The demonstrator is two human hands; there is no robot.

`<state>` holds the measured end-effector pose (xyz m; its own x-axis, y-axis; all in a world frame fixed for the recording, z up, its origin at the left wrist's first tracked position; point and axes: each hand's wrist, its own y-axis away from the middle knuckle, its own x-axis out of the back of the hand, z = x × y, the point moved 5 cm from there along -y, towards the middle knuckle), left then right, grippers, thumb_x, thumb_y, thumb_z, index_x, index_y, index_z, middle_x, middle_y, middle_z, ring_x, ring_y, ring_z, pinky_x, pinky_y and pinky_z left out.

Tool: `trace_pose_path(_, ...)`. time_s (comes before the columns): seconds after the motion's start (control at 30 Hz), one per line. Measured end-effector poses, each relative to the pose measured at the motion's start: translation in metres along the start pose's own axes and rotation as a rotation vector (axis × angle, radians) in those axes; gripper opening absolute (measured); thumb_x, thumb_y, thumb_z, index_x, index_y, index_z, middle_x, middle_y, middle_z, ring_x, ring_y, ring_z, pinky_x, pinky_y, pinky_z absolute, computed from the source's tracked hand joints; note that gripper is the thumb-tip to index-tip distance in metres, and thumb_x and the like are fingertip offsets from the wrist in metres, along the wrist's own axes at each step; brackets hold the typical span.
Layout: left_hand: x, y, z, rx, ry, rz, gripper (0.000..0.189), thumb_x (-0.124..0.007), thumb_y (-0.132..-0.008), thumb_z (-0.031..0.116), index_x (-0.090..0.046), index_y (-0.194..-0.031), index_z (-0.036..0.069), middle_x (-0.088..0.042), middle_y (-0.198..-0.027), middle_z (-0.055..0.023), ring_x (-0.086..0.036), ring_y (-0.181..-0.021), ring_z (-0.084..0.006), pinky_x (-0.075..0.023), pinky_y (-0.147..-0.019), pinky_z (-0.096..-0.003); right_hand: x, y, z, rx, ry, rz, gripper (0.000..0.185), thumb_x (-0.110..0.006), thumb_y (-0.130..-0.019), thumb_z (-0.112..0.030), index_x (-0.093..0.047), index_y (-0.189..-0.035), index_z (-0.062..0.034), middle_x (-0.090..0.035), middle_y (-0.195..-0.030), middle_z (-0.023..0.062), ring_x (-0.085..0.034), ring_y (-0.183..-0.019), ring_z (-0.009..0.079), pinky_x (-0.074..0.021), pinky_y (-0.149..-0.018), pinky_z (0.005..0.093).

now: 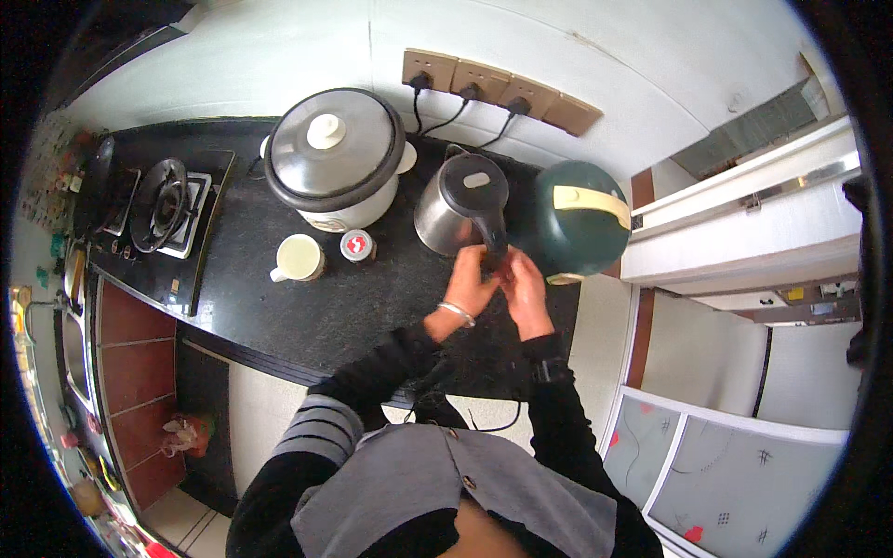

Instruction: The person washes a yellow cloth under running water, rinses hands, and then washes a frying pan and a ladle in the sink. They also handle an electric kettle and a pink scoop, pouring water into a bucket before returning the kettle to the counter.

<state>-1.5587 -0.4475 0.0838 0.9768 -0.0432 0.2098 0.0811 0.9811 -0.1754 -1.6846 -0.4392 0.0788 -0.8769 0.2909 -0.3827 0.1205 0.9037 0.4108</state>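
A stainless-steel electric kettle [439, 213] with a black lid and handle stands on the black stone countertop [314, 307], its lid closed. My left hand [471, 286], with a silver bracelet at the wrist, is at the lower end of the kettle's handle. Close beside it, my right hand [523, 289] meets the same spot from the other side. Whether the fingers grip the handle or something small between them cannot be told. A white mug [298, 258] holding something pale and a small jar [358, 246] with a red-marked lid stand left of the kettle.
Behind the mug is a large rice cooker [335, 167] with a metal lid. A dark green appliance [582, 216] with a cream handle sits right of the kettle. Three plugs are in the wall sockets [488, 80]. The gas hob [167, 209] lies far left; a sliding door frame [739, 202] stands right.
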Motion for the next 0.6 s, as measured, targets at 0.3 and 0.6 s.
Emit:
trace_pose_path(0.3, 0.172, 0.103, -0.034, 0.418, 0.135, -0.377, 0.034, -0.066, -0.08, 0.006, -0.056, -0.113, 0.002, -0.064, -0.095, -0.0088, -0.062, -0.09, -0.0161, -0.0496, -0.082, -0.0293, 0.012, -0.031, 0.086, -0.245, 0.453, 0.152, 0.008, -0.063, -0.082, -0.013, -0.06, -0.082, -0.0061, -0.065, -0.074, 0.0049, -0.057, -0.056, 0.0106, -0.0412, -0.045, 0.0241)
trace_pose_path(0.6, 0.344, 0.234, -0.011, 0.605, 0.037, 0.336, 0.031, -0.065, -0.084, 0.008, -0.056, -0.114, 0.002, -0.063, -0.095, -0.0042, -0.06, -0.091, -0.0133, -0.049, -0.08, -0.0277, 0.026, -0.053, 0.122, -0.376, 0.348, 0.105, 0.039, -0.063, -0.085, -0.04, -0.052, -0.071, -0.006, -0.052, -0.056, 0.0041, -0.044, -0.038, 0.0114, -0.0305, -0.032, 0.0233)
